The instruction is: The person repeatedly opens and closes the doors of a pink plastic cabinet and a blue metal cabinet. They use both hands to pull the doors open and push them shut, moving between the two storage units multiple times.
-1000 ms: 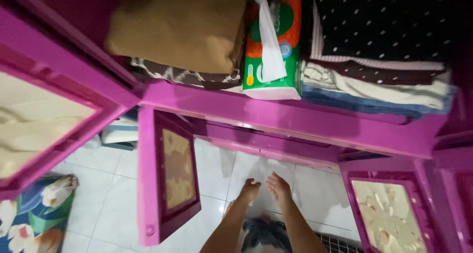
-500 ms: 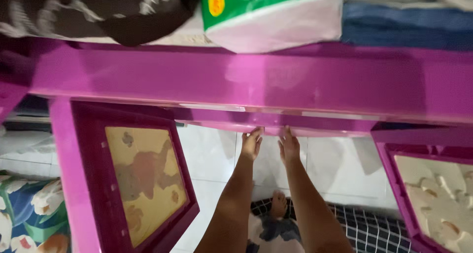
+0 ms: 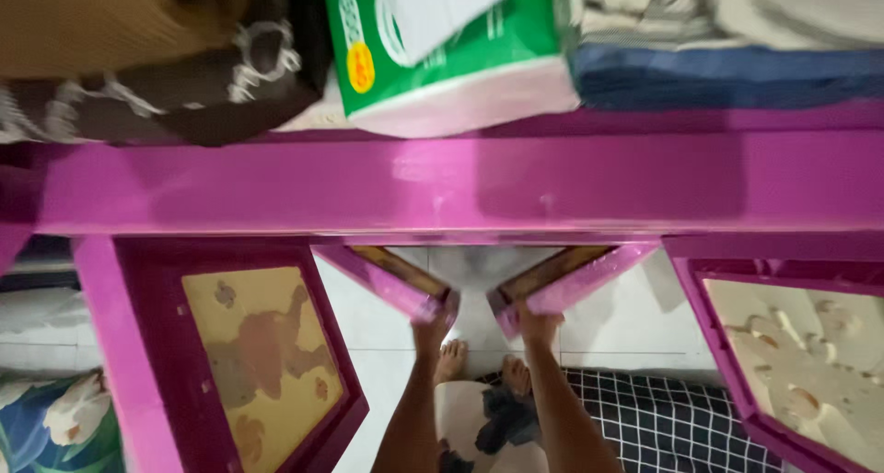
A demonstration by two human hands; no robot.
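Note:
I look down the front of a magenta plastic wardrobe. My left hand grips the free edge of the lower left door, which is swung partly out. My right hand grips the edge of the lower right door, also swung partly out. The two doors form a V that meets at my hands. My feet show on the white tiles below, between my forearms.
The shelf above holds a green tissue pack, brown folded cloth and a blue and striped stack. Upper doors with beige panels stand open at left and right. A checked mat and a floral cushion lie on the floor.
My hands went from reaching toward the shut lower doors to gripping their edges, and both doors have swung outward toward me. The view has tilted slightly upward along the shelf.

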